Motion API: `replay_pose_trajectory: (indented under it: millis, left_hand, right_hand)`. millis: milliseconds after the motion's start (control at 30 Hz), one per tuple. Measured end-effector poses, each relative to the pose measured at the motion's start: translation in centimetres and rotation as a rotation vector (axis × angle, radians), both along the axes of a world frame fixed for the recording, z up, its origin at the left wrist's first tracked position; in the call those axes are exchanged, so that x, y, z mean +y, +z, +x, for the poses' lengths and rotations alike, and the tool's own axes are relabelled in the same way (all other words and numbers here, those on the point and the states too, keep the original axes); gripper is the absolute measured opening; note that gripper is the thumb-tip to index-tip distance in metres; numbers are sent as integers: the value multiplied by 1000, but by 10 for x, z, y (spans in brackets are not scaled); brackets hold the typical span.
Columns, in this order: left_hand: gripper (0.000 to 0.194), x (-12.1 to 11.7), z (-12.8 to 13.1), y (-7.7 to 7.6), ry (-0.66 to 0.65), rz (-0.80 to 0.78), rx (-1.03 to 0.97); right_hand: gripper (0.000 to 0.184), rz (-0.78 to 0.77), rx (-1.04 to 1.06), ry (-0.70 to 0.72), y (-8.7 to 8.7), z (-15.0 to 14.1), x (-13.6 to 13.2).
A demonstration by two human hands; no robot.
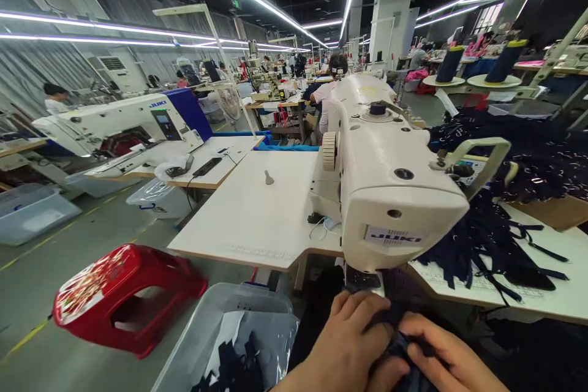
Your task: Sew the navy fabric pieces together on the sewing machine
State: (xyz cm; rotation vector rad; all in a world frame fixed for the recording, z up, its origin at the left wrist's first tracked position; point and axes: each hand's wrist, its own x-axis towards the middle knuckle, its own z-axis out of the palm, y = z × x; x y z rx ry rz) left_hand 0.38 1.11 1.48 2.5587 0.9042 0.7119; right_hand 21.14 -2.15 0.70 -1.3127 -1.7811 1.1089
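Observation:
At the needle end of a white sewing machine [390, 196], both of my hands are on dark navy fabric [412, 375]. My left hand [351, 340] has its fingers curled over the fabric, close below the presser area [364, 280]. Just to its right, my right hand [443, 352] pinches the same fabric between thumb and fingers. Much of the cloth is hidden under the hands, and its exact shape is too dark to make out. The needle itself cannot be seen.
Bundled navy straps [463, 239] are heaped on the right side, with a dark phone-like object [530, 277] beside them. A clear plastic bin [184, 334] with dark pieces stands lower left, near a red stool [133, 294]. A small metal tool [268, 178] lies on the white table [243, 214].

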Motion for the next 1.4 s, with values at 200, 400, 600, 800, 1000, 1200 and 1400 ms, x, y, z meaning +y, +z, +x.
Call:
replay_pose_trajectory:
  millis: [200, 400, 600, 800, 1000, 1200, 1400]
  left_hand:
    - [30, -8, -10, 11, -4, -768, -168]
    - [18, -5, -2, -3, 187, -814, -314]
    - [24, -3, -6, -11, 215, -715, -278]
    - [13, 12, -17, -15, 447, 216, -108]
    - [31, 23, -11, -8, 77, 478, 50]
    - [35, 19, -7, -5, 83, 326, 143]
    - [33, 14, -8, -2, 79, 285, 154]
  right_hand:
    - [15, 459, -123, -5, 8, -8, 11]
    - [28, 961, -551, -123, -13, -30, 35]
    - [30, 911, -560, -135, -11, -36, 44]
    - [22, 604, -369, -208, -18, -33, 45]
    - [14, 201, 20, -357, -35, -33, 49]
    - [26, 5, 89, -316, -29, -19, 52]
    - [10, 180, -25, -271, -28, -22, 44]
